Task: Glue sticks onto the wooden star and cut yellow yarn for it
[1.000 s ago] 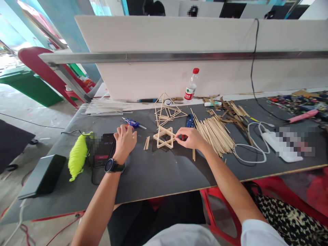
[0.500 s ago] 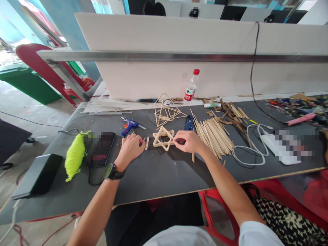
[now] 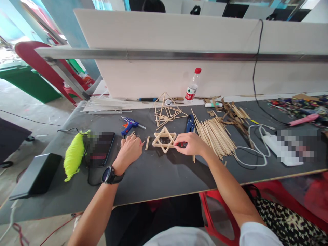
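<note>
A small star-shaped frame of wooden sticks (image 3: 165,149) stands on the dark table in front of me. My right hand (image 3: 191,143) pinches its right-hand corner between thumb and fingertips. To the left, my left hand (image 3: 132,149), with a watch on the wrist, rests low with its fingers curled over several short stick pieces. Its fingertips are partly hidden, so what they hold cannot be made out. Between the left hand and the star lies a short pair of sticks (image 3: 147,143). A blue glue gun (image 3: 128,125) lies just beyond the left hand.
Behind the star sits a larger stick frame (image 3: 166,111). Blue pliers (image 3: 190,123) and a pile of long sticks (image 3: 215,136) lie to the right. A bottle (image 3: 192,85) stands at the back. A phone (image 3: 104,148) and a yellow-green toy (image 3: 74,156) are at left.
My left hand has shifted slightly left, its fingers more tucked under. My right hand stays at the star's right corner. The view has moved a little.
</note>
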A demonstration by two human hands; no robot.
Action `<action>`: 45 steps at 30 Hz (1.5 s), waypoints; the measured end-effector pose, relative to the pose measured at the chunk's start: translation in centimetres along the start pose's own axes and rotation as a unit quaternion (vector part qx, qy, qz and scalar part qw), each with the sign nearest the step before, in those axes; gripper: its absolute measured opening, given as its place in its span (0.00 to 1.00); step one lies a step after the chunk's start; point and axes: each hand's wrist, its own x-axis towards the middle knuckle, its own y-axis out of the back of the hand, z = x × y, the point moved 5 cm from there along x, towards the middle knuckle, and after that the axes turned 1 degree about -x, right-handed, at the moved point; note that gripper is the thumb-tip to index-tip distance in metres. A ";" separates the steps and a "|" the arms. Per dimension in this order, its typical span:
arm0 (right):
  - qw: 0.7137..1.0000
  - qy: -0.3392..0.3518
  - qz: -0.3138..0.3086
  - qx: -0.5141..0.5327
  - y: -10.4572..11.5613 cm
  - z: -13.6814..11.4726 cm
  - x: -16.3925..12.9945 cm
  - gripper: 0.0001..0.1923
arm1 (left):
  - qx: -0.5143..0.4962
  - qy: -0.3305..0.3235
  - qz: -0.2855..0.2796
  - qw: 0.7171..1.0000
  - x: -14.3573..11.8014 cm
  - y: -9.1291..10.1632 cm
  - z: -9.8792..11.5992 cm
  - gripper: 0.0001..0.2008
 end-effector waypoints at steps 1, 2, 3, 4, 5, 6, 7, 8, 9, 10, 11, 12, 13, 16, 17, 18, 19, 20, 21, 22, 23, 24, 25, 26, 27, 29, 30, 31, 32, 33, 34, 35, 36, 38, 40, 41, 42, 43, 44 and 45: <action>1.000 0.001 0.007 0.008 0.1 0.1 0.0 0.06 | -0.001 -0.001 0.003 1.000 0.0 0.1 -0.1 0.15; 1.000 0.001 0.017 0.016 0.2 0.2 0.0 0.06 | -0.006 -0.004 0.011 1.000 0.0 0.3 -0.2 0.15; 0.999 -0.001 0.031 0.025 0.4 0.4 0.0 0.06 | -0.017 -0.010 0.026 0.999 0.1 0.7 -0.3 0.14; 0.998 -0.006 0.048 0.033 0.6 0.6 0.1 0.07 | -0.035 -0.019 0.045 0.998 0.1 1.3 -0.4 0.14; 0.997 -0.012 0.065 0.045 0.9 0.7 0.1 0.07 | -0.061 -0.031 0.065 0.995 0.2 2.1 -0.4 0.13; 0.995 -0.021 0.083 0.059 1.2 0.9 0.2 0.07 | -0.095 -0.049 0.082 0.991 0.3 2.9 -0.4 0.13; 0.992 -0.031 0.100 0.074 1.5 1.1 0.3 0.08 | -0.132 -0.070 0.092 0.984 0.3 3.8 -0.2 0.12; 0.989 -0.041 0.113 0.088 1.7 1.1 0.5 0.08 | -0.170 -0.093 0.094 0.977 0.4 4.6 0.1 0.12; 0.986 -0.051 0.124 0.099 2.0 1.1 0.7 0.09 | -0.204 -0.118 0.092 0.968 0.6 5.5 0.6 0.11; 0.984 -0.059 0.131 0.106 2.2 1.0 1.0 0.09 | -0.228 -0.141 0.091 0.959 0.7 6.3 1.2 0.10; 0.983 -0.065 0.134 0.109 2.3 0.9 1.3 0.09 | -0.243 -0.164 0.093 0.952 0.8 7.0 2.0 0.10; 0.983 -0.068 0.131 0.109 2.4 0.7 1.7 0.10 | -0.252 -0.185 0.100 0.945 1.0 7.6 2.8 0.10; 0.984 -0.067 0.125 0.109 2.4 0.6 2.2 0.12 | -0.257 -0.207 0.105 0.938 1.2 8.1 3.6 0.11; 0.986 -0.058 0.099 0.118 1.9 0.5 3.4 0.15 | -0.265 -0.270 0.124 0.917 2.0 8.7 5.8 0.13; 0.987 -0.051 0.096 0.122 1.7 0.6 3.7 0.15 | -0.266 -0.286 0.131 0.911 2.3 8.7 6.2 0.14; 0.987 -0.042 0.099 0.124 1.5 0.8 3.9 0.14 | -0.267 -0.297 0.137 0.907 2.6 8.5 6.6 0.14; 0.987 -0.032 0.103 0.122 1.4 1.0 4.0 0.14 | -0.267 -0.302 0.143 0.904 2.9 8.4 6.8 0.14; 0.987 -0.024 0.110 0.117 1.3 1.2 4.0 0.13 | -0.267 -0.303 0.149 0.903 3.2 8.2 6.9 0.14; 0.986 -0.018 0.120 0.111 1.2 1.5 4.0 0.12 | -0.267 -0.300 0.156 0.903 3.4 7.9 6.9 0.14; 0.986 -0.015 0.130 0.106 1.2 1.8 3.9 0.12 | -0.266 -0.293 0.164 0.904 3.5 7.7 6.8 0.14; 0.985 -0.018 0.141 0.102 1.1 2.1 3.7 0.11 | -0.266 -0.284 0.171 0.905 3.6 7.5 6.6 0.14; 0.983 -0.024 0.152 0.101 1.0 2.4 3.5 0.11 | -0.268 -0.274 0.176 0.907 3.7 7.2 6.4 0.13; 0.981 -0.032 0.164 0.101 0.9 2.8 3.2 0.11 | -0.272 -0.266 0.178 0.908 3.7 7.0 6.1 0.13; 0.978 -0.040 0.176 0.101 0.9 3.1 3.0 0.11 | -0.280 -0.259 0.176 0.907 3.7 6.7 5.8 0.12; 0.977 -0.047 0.183 0.102 0.7 3.5 2.8 0.12 | -0.291 -0.253 0.170 0.907 3.8 6.3 5.6 0.12; 0.976 -0.058 0.182 0.104 0.4 3.9 2.6 0.12 | -0.318 -0.237 0.148 0.906 4.0 5.6 5.0 0.11; 0.977 -0.060 0.173 0.105 0.2 4.1 2.5 0.12 | -0.331 -0.223 0.136 0.907 4.1 5.2 4.7 0.12; 0.979 -0.061 0.163 0.106 0.0 4.2 2.4 0.12 | -0.343 -0.207 0.126 0.907 4.2 4.8 4.3 0.12; 0.981 -0.060 0.153 0.105 -0.1 4.2 2.4 0.12 | -0.353 -0.191 0.119 0.908 4.3 4.5 4.0 0.12; 0.982 -0.060 0.145 0.103 -0.2 4.2 2.4 0.12 | -0.361 -0.178 0.114 0.908 4.5 4.2 3.7 0.12; 0.983 -0.059 0.141 0.101 -0.3 4.1 2.3 0.12 | -0.368 -0.167 0.111 0.908 4.5 4.0 3.5 0.12; 0.984 -0.059 0.139 0.098 -0.3 4.0 2.3 0.11 | -0.373 -0.159 0.109 0.908 4.6 3.8 3.3 0.12; 0.984 -0.059 0.138 0.097 -0.3 4.0 2.3 0.11 | -0.376 -0.153 0.107 0.908 4.7 3.6 3.2 0.12; 0.984 -0.058 0.139 0.096 -0.3 3.8 2.2 0.10 | -0.376 -0.146 0.102 0.909 4.8 3.4 3.0 0.12; 0.983 -0.061 0.141 0.098 -0.2 3.8 2.2 0.09 | -0.369 -0.148 0.101 0.912 4.9 3.3 3.0 0.12; 0.983 -0.064 0.141 0.100 -0.3 3.9 2.2 0.09 | -0.365 -0.152 0.101 0.913 4.9 3.2 3.0 0.12; 0.983 -0.066 0.141 0.102 -0.3 4.0 2.2 0.08 | -0.361 -0.157 0.101 0.914 4.9 3.2 3.0 0.12; 0.982 -0.066 0.142 0.103 -0.3 4.1 2.1 0.08 | -0.358 -0.162 0.102 0.914 4.9 3.2 3.1 0.11; 0.982 -0.064 0.143 0.105 -0.4 4.2 2.1 0.08 | -0.355 -0.167 0.102 0.914 4.9 3.2 3.1 0.11; 0.982 -0.060 0.145 0.105 -0.4 4.3 2.1 0.08 | -0.354 -0.171 0.101 0.914 4.9 3.2 3.1 0.11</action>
